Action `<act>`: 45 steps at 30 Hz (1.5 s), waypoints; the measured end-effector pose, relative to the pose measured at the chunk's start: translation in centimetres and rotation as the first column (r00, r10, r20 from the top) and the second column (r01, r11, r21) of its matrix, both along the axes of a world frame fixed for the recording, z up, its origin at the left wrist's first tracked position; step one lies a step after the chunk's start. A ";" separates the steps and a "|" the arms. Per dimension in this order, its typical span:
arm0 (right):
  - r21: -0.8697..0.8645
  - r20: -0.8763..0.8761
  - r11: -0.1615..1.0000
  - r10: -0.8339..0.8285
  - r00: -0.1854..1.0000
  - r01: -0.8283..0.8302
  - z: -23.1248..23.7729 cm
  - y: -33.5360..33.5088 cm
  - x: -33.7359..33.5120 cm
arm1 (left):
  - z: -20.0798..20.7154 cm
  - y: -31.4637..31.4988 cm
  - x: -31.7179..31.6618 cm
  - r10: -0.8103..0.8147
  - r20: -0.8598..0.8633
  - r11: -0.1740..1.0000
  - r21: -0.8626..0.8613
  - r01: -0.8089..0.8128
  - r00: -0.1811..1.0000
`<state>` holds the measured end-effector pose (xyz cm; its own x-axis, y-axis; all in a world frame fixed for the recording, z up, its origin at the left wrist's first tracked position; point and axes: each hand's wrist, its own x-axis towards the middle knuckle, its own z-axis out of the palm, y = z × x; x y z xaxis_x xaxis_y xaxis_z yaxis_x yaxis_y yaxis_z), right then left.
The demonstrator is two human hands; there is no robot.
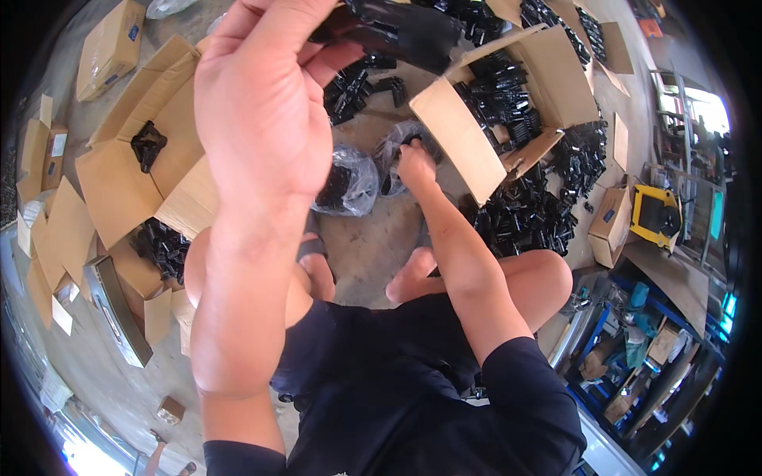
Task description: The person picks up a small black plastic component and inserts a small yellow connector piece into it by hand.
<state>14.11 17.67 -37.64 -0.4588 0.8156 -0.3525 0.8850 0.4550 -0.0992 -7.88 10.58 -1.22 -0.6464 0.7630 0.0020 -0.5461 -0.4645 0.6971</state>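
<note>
Raised close to the camera, my left hand (266, 103) is closed around a glossy black plastic part (397, 36), blurred and cut by the top edge. Down between my feet, my right hand (416, 165) is closed at a see-through plastic bag (390, 155) with dark pieces in it; what its fingers grip is hidden. Just left of it, a second see-through bag (353, 181) of black parts rests on the concrete floor. Loose black parts (349, 91) lie beyond the bags.
An open cardboard box (556, 87) full of black parts stands at the right, with a heap of black parts (528, 214) beside it. At the left, another open box (127, 182) holds one black piece (148, 146). A blue-framed rack (643, 357) stands lower right.
</note>
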 end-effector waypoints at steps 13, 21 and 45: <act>-0.076 -0.115 0.997 -0.001 0.993 -0.008 -2.9 -1.4 -2.2 | -1.2 -0.1 -1.5 -0.026 0.058 0.993 -0.118 0.032 0.998; -0.135 -0.117 0.975 -0.191 0.975 0.175 -1.1 -2.1 -1.4 | -0.6 0.2 -1.2 -0.031 0.205 0.995 -0.091 0.051 0.978; -0.485 -0.863 0.855 -0.502 -0.055 -0.184 36.0 2.2 0.1 | -1.5 -0.4 4.6 -0.201 0.034 0.972 -0.118 0.204 0.979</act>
<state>14.22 19.88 -1.68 -0.4707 0.8809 0.0496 -0.2302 -0.0683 -0.9707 -3.32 10.14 -2.69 -0.4773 0.8718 -0.1099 -0.6355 -0.2561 0.7283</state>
